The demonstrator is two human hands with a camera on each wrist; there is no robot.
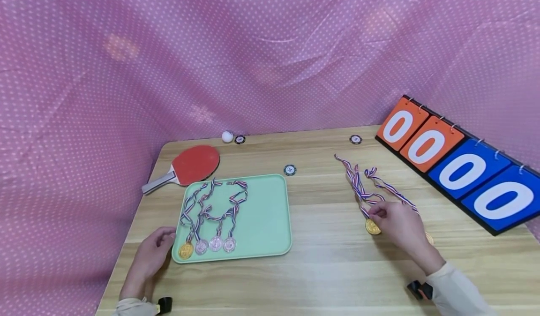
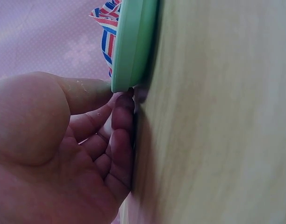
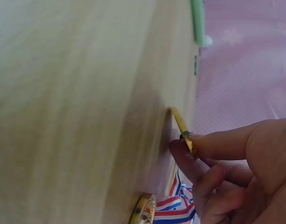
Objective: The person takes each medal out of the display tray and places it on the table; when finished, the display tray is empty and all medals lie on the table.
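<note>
My right hand [image 1: 398, 224] pinches a gold medal [image 1: 373, 227] between thumb and fingers at its edge; the right wrist view shows this medal [image 3: 181, 128] edge-on, tilted close over the table. Its striped ribbon [image 1: 356, 182] trails away across the wood. Partly hidden behind that hand lies a second gold medal [image 1: 429, 238], also visible low in the right wrist view [image 3: 144, 210]. My left hand [image 1: 153, 250] grips the near left rim of a green tray [image 1: 263, 217], thumb on the rim and fingers beneath. On the tray lie a gold medal [image 1: 186, 250] and several silver medals [image 1: 216, 244] with ribbons.
A red table tennis bat [image 1: 196, 163] lies behind the tray, near a white ball [image 1: 227, 137]. Poker chips [image 1: 290, 169] are spread across the back of the table. A flip scoreboard [image 1: 457, 166] showing zeros stands at the right. Pink dotted cloth [image 1: 270, 63] hangs around the table.
</note>
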